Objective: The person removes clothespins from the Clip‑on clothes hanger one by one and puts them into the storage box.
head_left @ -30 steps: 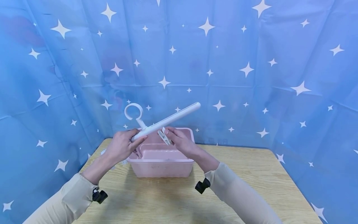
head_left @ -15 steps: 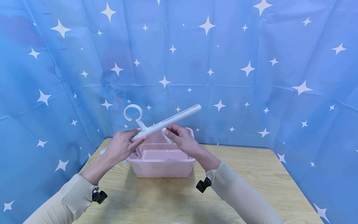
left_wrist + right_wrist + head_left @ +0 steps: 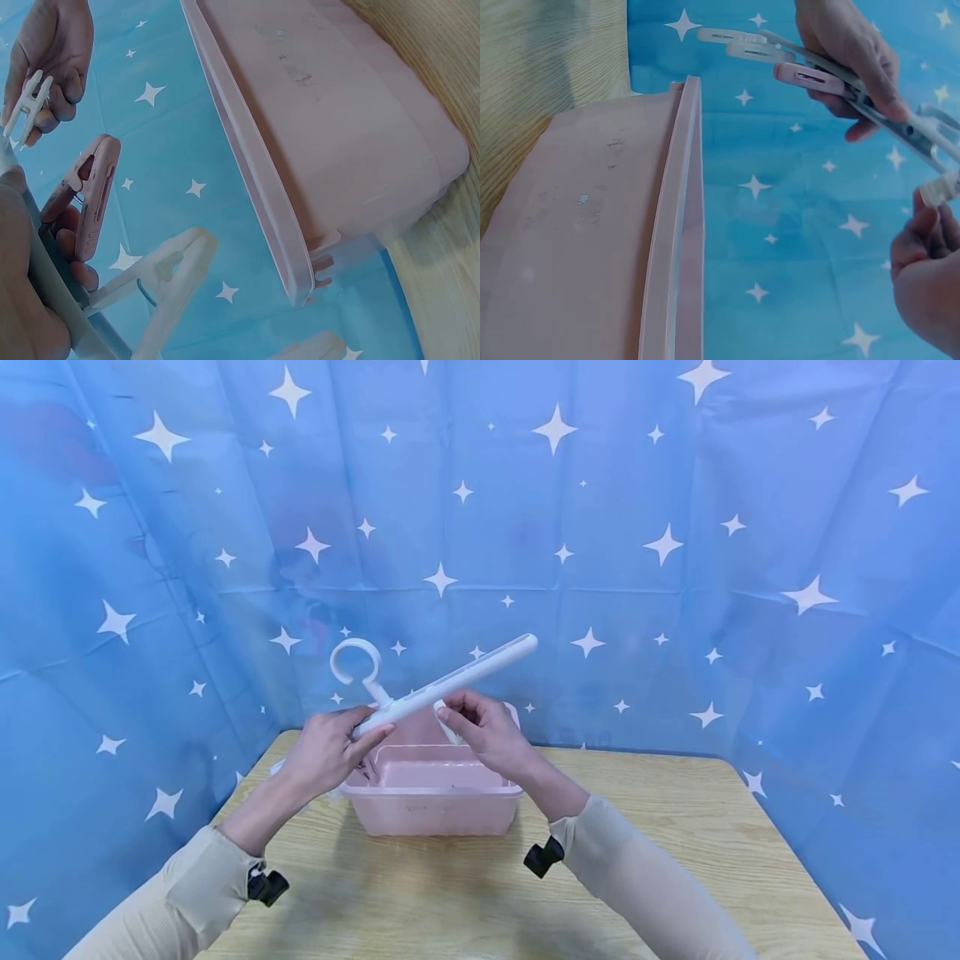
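A white hanger bar [image 3: 457, 677] with an open ring hook [image 3: 347, 647] is held tilted above a pink basin, its right end higher. My left hand [image 3: 318, 750] grips the bar near its hook, thumb along the front. Under the bar, my right hand [image 3: 486, 732] pinches a white clothespin [image 3: 31, 105], its top right at the bar's underside. In the left wrist view, a pink clothespin [image 3: 100, 196] and a white clothespin [image 3: 178, 296] hang from the bar by my left hand. The right wrist view shows the pink one beside several pale ones.
The pink basin [image 3: 435, 812] stands on the wooden table [image 3: 637, 852], directly below the hanger. Whitish items partly show behind my left wrist. A blue star-patterned curtain [image 3: 615, 510] surrounds the table's back and sides.
My right hand has risen slightly and turned, bringing the clothespin up to the bar's underside and hiding more of it. My left hand and the hanger have barely moved.
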Demonstrator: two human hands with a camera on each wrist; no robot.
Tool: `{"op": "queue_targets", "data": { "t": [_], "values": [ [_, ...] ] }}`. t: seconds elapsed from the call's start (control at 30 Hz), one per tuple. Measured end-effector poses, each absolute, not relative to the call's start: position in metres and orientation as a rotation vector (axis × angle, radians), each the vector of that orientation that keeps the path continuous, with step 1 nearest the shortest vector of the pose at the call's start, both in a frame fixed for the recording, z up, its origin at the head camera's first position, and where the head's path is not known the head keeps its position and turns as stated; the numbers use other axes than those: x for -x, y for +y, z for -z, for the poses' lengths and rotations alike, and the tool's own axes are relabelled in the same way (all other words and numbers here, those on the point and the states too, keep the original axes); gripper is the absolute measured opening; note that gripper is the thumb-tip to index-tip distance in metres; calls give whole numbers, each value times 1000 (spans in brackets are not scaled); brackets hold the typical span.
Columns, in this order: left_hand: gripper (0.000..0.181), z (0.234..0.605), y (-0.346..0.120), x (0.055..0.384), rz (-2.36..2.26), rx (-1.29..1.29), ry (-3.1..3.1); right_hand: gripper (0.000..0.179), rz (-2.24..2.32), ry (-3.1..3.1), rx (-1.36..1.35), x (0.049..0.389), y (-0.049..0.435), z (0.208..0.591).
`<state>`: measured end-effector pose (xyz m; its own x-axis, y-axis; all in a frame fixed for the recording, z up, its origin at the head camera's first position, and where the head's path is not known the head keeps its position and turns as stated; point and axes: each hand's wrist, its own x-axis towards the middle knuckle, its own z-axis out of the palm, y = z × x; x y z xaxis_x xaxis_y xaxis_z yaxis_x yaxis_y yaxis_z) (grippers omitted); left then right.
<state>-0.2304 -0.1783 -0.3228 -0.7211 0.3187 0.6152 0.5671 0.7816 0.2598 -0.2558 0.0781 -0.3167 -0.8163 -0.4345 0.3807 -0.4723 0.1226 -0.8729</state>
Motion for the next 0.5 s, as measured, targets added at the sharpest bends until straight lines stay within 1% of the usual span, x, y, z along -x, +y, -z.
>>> {"op": "queue_targets", "data": {
  "t": [0.5],
  "values": [
    [21,324,-180,231,577,685,-2391,19,-1738,-2321,-924,257,77,317]
  ]
}}
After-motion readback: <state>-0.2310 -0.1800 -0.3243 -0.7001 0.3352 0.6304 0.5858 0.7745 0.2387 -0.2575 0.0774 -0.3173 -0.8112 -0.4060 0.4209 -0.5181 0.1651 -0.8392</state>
